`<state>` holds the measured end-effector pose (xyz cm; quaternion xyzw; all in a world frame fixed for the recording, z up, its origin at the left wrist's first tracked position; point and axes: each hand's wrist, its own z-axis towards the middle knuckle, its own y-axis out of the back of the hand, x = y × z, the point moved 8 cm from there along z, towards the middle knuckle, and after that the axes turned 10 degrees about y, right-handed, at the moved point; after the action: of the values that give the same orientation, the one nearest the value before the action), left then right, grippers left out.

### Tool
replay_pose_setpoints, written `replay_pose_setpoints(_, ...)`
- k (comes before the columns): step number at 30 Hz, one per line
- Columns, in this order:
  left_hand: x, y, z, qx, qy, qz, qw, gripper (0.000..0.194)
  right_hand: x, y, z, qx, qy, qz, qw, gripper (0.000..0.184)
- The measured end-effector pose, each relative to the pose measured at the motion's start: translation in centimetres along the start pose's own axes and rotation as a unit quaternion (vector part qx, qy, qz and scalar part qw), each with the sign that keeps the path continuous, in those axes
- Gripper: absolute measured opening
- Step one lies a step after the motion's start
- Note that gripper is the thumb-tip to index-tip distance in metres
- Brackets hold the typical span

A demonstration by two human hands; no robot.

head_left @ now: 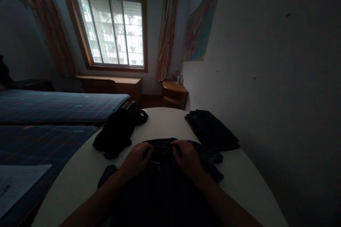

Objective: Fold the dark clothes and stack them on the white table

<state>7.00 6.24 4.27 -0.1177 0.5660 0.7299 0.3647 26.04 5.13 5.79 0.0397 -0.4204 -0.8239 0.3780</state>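
A dark polo-like shirt (162,191) with a collar lies spread on the round white table (160,122), its collar at the far side and its sleeves out to both sides. My left hand (137,158) pinches the left side of the collar, fingers curled. On the collar's right side, my right hand (186,154) grips the cloth between thumb and fingers. The room is dim, so the shirt's lower part blends into darkness.
At the table's left lies a crumpled black garment (117,131). A stack of folded dark clothes (211,129) sits at the right, near the wall (255,113). Beds with blue plaid covers (61,106) stand left. Beyond are a desk (128,79) and a corner shelf (174,87).
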Motion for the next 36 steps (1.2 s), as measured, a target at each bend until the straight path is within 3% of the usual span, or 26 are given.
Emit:
replay_pose_setpoints(3, 0.8, 0.3, 0.2, -0.022, 0.016, 0.017, 1.0, 0.023, -3.2, 1.0, -0.5, 0.024, -0.072, -0.096, 0.992, 0.03)
replay_pose_setpoints(6, 2.1, 0.7, 0.5, -0.06, 0.057, 0.025, 0.996, 0.024, -6.3, 1.6, -1.6, 0.094, -0.157, -0.177, 0.967, 0.042)
replay_pose_setpoints(8, 3.2, 0.5, 0.7, -0.056, 0.097, 0.023, 0.993, 0.022, -7.4, 1.8, -2.3, 0.144, -0.191, -0.204, 0.949, 0.046)
replay_pose_setpoints(11, 4.2, 0.0, 0.9, -0.02, 0.14, 0.014, 0.99, 0.021, -7.6, 1.9, -2.5, 0.184, -0.195, -0.211, 0.94, 0.037)
replay_pose_setpoints(16, 4.4, 0.0, 0.9, -0.004, 0.16, 0.008, 0.987, 0.011, -6.6, 2.1, -1.9, 0.181, -0.171, -0.131, 0.959, 0.015)
replay_pose_setpoints(21, 4.4, 2.1, 1.1, -0.1, 0.129, -0.024, 0.986, 0.011, -6.4, 4.6, -1.6, 0.148, -0.202, -0.112, 0.962, 0.019)
replay_pose_setpoints(25, 4.7, 4.2, 1.1, -0.178, 0.12, -0.03, 0.976, 0.013, -7.0, 5.7, -2.5, 0.216, -0.254, -0.107, 0.937, 0.034)
replay_pose_setpoints(29, 4.4, 4.6, 1.2, -0.19, 0.108, -0.028, 0.976, 0.015, -7.2, 5.8, -3.1, 0.287, -0.245, -0.083, 0.922, 0.034)
replay_pose_setpoints(32, 3.4, 4.5, 1.5, -0.188, 0.087, -0.034, 0.978, 0.017, -7.1, 7.0, -2.2, 0.242, -0.218, -0.042, 0.944, 0.024)
replay_pose_setpoints(36, 2.4, 4.7, 3.1, -0.187, 0.074, -0.035, 0.979, 0.017, -7.7, 10.3, -0.2, 0.157, -0.199, -0.028, 0.967, 0.021)
